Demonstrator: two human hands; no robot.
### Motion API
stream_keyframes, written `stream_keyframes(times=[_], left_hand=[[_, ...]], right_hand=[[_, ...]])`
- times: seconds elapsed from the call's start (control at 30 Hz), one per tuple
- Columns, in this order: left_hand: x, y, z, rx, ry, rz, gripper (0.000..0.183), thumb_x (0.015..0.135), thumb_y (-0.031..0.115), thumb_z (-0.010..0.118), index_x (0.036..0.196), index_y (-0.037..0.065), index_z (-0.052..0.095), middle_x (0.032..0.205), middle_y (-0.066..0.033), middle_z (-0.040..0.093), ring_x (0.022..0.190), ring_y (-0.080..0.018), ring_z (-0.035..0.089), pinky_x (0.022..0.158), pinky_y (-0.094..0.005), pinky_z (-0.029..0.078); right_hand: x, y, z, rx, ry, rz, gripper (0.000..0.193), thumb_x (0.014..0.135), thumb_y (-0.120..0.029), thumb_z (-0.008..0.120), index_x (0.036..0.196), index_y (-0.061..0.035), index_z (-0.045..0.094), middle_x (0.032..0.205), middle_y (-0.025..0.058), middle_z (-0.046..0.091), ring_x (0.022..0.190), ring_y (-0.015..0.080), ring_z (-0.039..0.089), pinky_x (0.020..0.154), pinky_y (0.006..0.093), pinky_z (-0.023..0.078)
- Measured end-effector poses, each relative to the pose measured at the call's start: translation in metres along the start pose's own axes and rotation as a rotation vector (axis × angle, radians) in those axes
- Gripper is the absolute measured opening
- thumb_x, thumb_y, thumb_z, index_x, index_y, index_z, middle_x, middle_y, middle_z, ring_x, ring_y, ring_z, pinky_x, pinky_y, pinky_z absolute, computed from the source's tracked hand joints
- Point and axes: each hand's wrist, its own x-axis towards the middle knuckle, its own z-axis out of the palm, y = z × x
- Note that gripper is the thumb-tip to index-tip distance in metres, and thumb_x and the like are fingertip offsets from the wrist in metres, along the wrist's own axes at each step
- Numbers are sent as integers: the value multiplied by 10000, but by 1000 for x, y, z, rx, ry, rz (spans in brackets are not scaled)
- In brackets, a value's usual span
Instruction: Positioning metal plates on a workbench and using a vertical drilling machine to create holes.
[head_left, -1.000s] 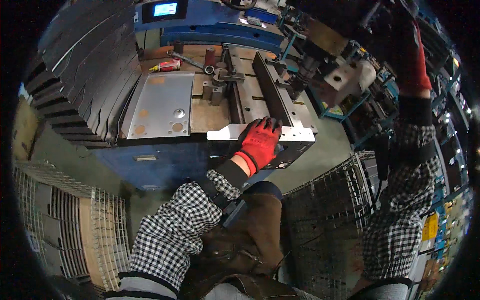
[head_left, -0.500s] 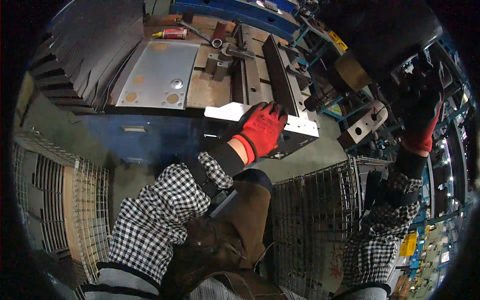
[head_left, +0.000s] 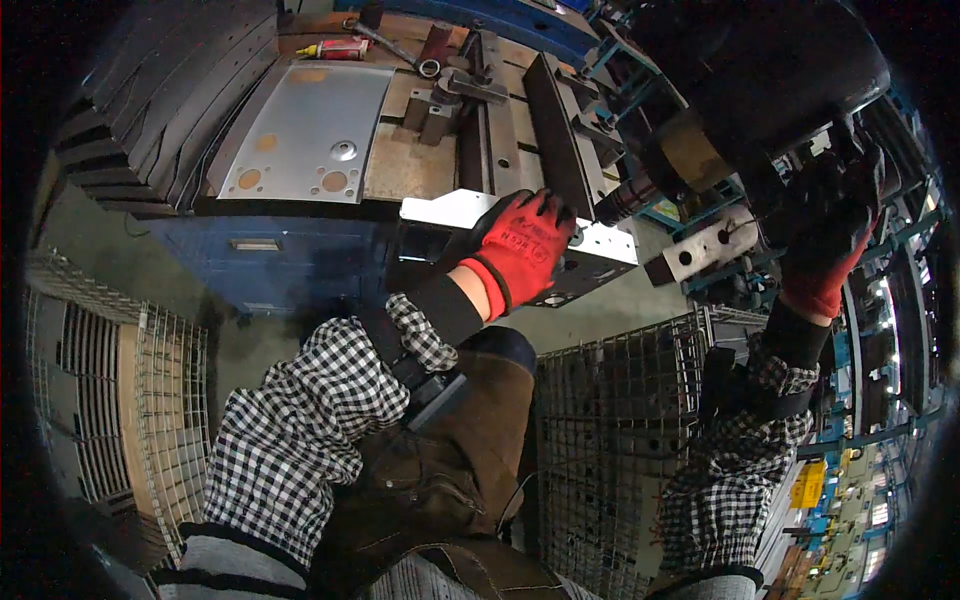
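My left hand (head_left: pixel 520 245), in a red glove with dark fingertips, is closed over the top of a bent sheet-metal part (head_left: pixel 440 210) at the bench's front edge. The part has a bright upper flange with small holes and a darker front face. Just at its right end is the dark spindle (head_left: pixel 625 200) of a drilling machine (head_left: pixel 780 80), its tip at or close to the flange; contact is hard to judge. My right hand (head_left: pixel 830 245), gloved alike, is raised beside the machine. Its dark fingers curl around something dark that I cannot make out.
A flat metal plate (head_left: pixel 310 120) with holes lies on the bench, beside a stack of dark sheets (head_left: pixel 150 110). Behind are a red bottle (head_left: pixel 335 49), a wrench (head_left: pixel 385 42) and clamped steel bars (head_left: pixel 560 120). Wire baskets (head_left: pixel 175 390) stand on both sides of my legs.
The machine's spindle has come left, nearer the metal part's flange. My right hand has moved slightly down and left. My left hand stays on the part; the whole view has shifted a little.
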Motion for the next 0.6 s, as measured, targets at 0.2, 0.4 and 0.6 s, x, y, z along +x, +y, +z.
stream_keyframes(times=[0.2, 0.4, 0.6], left_hand=[[1, 3, -4, -1, -3, -15, 884, 679, 367, 805, 1431, 72, 445, 1400, -220, 468, 1354, -363, 404, 1165, -477, 279], [0, 0, -1, -13, 42, 8, 877, 671, 369, 809, 1419, 78, 457, 1385, -210, 479, 1337, -349, 423, 1148, -465, 308], [3, 2, 1, 34, 26, -9, 876, 657, 390, 812, 1407, 86, 476, 1373, -200, 486, 1331, -344, 430, 1140, -459, 319]], right_hand=[[6, 4, -12, 172, 59, 199, 520, 1010, -334, 516, 1466, -95, 440, 1313, 63, 567, 1153, 202, 580, 923, 364, 511], [2, 11, -15, 80, 63, 114, 503, 1016, -370, 501, 1441, -102, 474, 1290, 54, 573, 1141, 215, 587, 917, 378, 510], [2, 6, -13, 84, 52, 104, 520, 1024, -378, 480, 1452, -85, 458, 1342, 81, 554, 1171, 238, 582, 958, 390, 503]])
